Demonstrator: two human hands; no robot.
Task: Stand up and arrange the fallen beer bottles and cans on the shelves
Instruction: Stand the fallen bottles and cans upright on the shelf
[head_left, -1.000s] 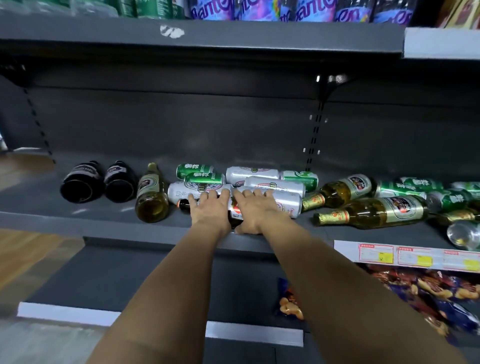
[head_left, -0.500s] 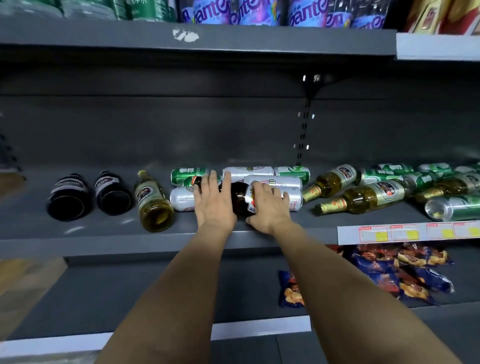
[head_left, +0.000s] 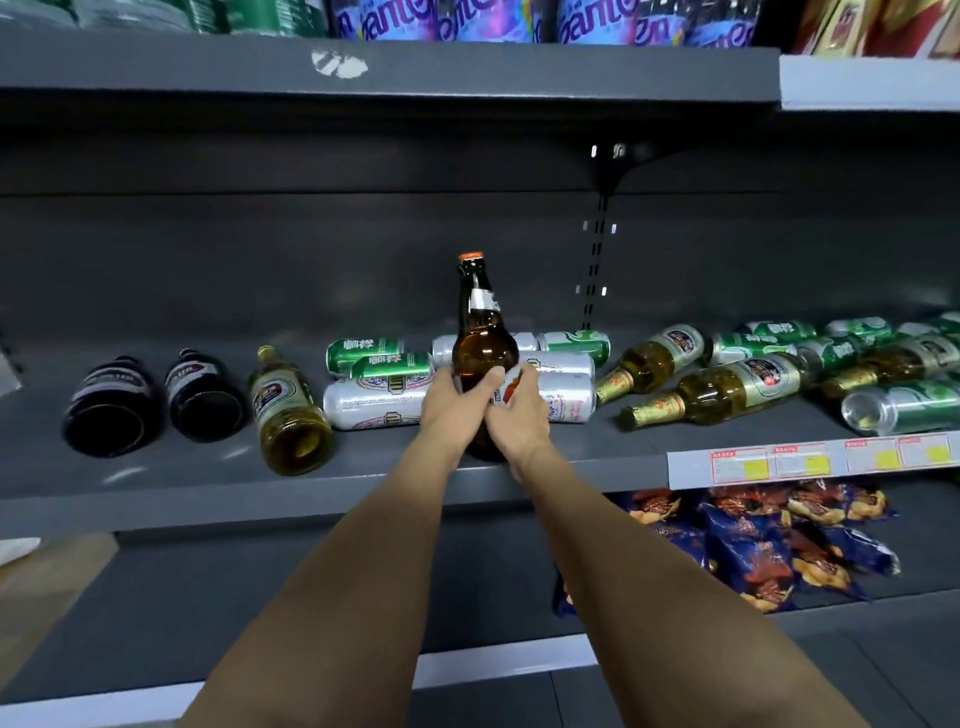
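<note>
A brown beer bottle (head_left: 483, 343) with an orange cap stands upright near the front of the grey shelf (head_left: 218, 493). My left hand (head_left: 457, 402) and my right hand (head_left: 517, 415) both grip its lower body. Behind it lie silver cans (head_left: 371, 402) and green cans (head_left: 363, 349) on their sides. To the left lie two dark bottles (head_left: 111, 405) and a green-glass bottle (head_left: 288, 410). To the right lie more green-glass bottles (head_left: 717, 392) and green cans (head_left: 904, 408).
An upper shelf (head_left: 389, 70) with soft-drink bottles hangs overhead. Price tags (head_left: 810, 460) line the shelf edge at right. Blue snack bags (head_left: 753, 545) lie on the lower shelf. A bracket and slotted upright (head_left: 602, 223) sit at the back wall.
The brown bottle lay on its side among the cans under both hands; now it stands upright, with both hands gripping it. The camera view has shifted left and closer.
</note>
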